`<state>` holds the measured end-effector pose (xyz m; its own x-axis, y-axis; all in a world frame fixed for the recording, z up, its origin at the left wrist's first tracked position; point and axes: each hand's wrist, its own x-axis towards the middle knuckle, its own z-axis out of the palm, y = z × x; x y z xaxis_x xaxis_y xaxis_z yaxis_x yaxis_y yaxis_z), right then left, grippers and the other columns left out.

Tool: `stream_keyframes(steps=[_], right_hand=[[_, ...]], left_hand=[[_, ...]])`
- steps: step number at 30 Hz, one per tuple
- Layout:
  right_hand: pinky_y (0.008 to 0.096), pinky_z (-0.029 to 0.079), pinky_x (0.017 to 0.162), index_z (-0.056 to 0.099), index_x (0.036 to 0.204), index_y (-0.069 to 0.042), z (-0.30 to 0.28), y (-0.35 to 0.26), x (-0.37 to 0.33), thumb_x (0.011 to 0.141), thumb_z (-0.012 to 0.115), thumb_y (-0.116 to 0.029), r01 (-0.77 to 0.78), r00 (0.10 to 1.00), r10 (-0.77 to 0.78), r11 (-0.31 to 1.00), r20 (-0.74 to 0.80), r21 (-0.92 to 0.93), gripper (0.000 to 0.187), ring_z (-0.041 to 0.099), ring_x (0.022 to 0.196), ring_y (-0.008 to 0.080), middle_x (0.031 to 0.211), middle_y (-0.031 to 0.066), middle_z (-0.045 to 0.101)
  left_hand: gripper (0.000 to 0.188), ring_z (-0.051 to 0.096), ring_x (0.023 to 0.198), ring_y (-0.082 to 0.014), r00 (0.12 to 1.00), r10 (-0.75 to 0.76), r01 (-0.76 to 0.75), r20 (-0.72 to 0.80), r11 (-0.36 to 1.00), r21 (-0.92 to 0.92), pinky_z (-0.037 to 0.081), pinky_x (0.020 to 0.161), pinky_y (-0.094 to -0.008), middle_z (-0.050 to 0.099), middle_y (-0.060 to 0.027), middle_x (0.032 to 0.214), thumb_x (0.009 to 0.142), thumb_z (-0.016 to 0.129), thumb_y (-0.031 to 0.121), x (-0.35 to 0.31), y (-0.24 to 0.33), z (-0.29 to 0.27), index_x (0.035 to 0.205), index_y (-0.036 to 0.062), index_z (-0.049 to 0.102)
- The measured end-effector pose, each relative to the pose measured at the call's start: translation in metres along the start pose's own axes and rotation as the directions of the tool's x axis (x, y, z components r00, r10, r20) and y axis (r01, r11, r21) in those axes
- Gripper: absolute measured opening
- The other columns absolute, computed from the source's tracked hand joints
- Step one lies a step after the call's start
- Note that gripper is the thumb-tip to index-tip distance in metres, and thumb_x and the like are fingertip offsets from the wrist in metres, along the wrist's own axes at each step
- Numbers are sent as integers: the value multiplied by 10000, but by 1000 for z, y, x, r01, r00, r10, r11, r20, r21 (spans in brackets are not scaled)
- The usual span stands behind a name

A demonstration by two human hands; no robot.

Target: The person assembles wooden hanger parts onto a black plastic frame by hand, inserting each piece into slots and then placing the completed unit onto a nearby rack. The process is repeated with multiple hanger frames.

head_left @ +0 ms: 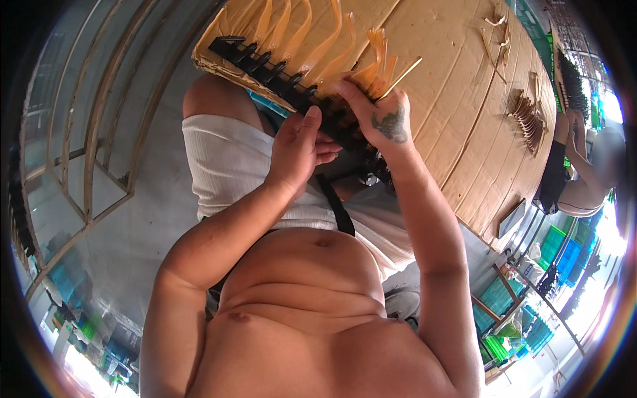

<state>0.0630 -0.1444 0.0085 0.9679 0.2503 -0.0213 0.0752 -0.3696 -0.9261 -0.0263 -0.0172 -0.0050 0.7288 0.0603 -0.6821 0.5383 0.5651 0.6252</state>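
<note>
A long black rack [255,65] with a row of clip-like holders lies slantwise over the near edge of the cardboard-covered table. Curved, see-through amber strips [325,46], shaped like eyeglass temples, stand out from its holders toward the far side. My left hand [298,146] is closed on the rack's near side, thumb up along it and fingers underneath. Above the rack's right part, my right hand [381,109] is closed round a bunch of the same amber strips [378,56], with one thin strip [405,76] slanting out by its knuckles. Its fingertips are hidden.
Brown cardboard [451,113] covers the table. Toward its right end lie a fanned pile of curved pieces [529,119] and a few loose strips [496,43]. Another person [577,172] is at the far right. A metal frame [86,179] stands at left, and green and blue crates [564,249] are at right.
</note>
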Motion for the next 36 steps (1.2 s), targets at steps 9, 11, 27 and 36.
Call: stream_keyframes(steps=[9,11,27,36], right_hand=[[307,495,574,698,897,-38,1,-8,4,827,685,-260,12,1000,-13,999,-7,-42,233,659,621,202,671,91,665],[312,494,574,698,894,-38,1,-5,4,825,688,-270,39,999,-40,998,-7,-49,241,658,619,209,663,93,659],[222,492,676,663,1017,16,-28,14,-15,866,646,-140,-48,996,58,989,-69,140,218,636,774,97,827,82,692],[245,514,680,623,1061,33,-33,6,-33,872,626,-125,-202,969,239,913,-63,354,246,647,791,132,877,88,690]], left_hand=[[382,656,707,-177,1000,22,-22,0,999,28,519,613,-287,622,-58,785,923,537,478,7,-3,-3,928,97,503],[386,656,708,-173,1000,21,-21,-3,999,30,518,615,-282,625,-59,790,927,530,476,7,-2,-3,931,91,505],[324,597,768,-151,999,-52,52,-1,993,-109,533,745,-317,557,-38,871,864,676,346,-12,-18,12,956,92,497],[391,573,785,-120,997,-71,71,-9,997,-11,495,729,-278,567,2,846,845,649,485,-4,-2,8,963,125,551]])
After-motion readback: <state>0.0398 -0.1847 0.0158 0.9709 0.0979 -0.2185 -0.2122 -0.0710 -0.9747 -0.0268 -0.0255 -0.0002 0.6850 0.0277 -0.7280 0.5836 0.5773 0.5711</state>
